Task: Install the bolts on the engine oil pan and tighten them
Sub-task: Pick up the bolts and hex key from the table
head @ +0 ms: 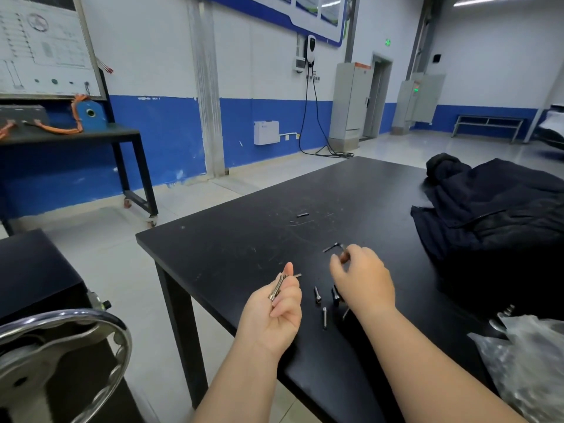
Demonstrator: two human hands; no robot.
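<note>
At near table edge: left hand clenched round bolts. Just beyond, loose bolts on black table, between hands. Farther, right hand curled beside hex key; grasp unclear. Bolts likely light, stiff, prone to roll: pinch by shank. No oil pan in view.

The right hand covers part of the bolts beneath it at centre frame, and the item at its fingertips is too blurred to name. The right edge cuts off the dark jacket and the plastic bag, whose contents are unclear.
</note>
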